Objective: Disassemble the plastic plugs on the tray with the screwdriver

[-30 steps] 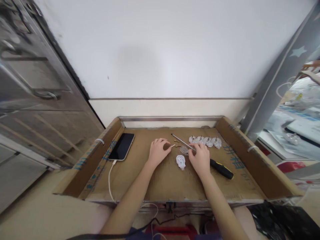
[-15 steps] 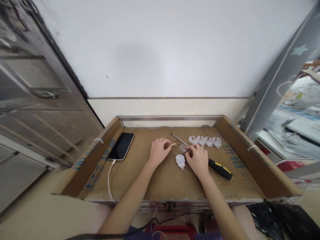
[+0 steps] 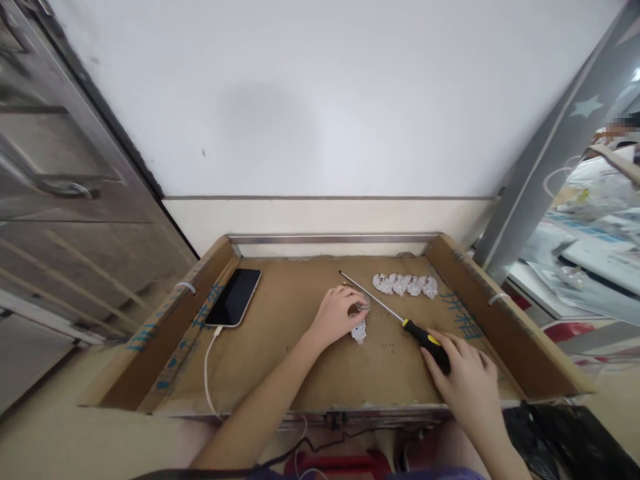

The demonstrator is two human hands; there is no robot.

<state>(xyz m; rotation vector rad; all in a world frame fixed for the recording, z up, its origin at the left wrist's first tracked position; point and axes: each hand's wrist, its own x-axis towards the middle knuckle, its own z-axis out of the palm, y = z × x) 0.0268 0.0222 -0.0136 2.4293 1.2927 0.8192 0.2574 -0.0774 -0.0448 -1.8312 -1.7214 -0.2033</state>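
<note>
My left hand (image 3: 337, 313) is closed, thumb and fingers pinching a small clear plastic plug part (image 3: 366, 306) with metal in it. Just below its fingertips lies a white plug insert (image 3: 359, 333), partly covered by the hand. Behind the knuckles a bit of brass pin (image 3: 346, 285) shows; the rest is hidden. My right hand (image 3: 467, 373) grips the black and yellow handle of a screwdriver (image 3: 381, 304). Its shaft lies diagonally over the cardboard, tip pointing to the far left. Several clear plug parts (image 3: 405, 285) stand in a row beyond the shaft.
A cardboard tray (image 3: 280, 280) with raised side walls forms the work surface. At its left lies a phone (image 3: 233, 297) with a white charging cable (image 3: 206, 373). A wall stands behind, a metal door (image 3: 65, 167) at left, and a cluttered table (image 3: 600, 260) at right.
My right hand has left the clear part and moved right and nearer, onto the screwdriver handle. My left hand has moved right, from a small brass piece to the clear plug part.
</note>
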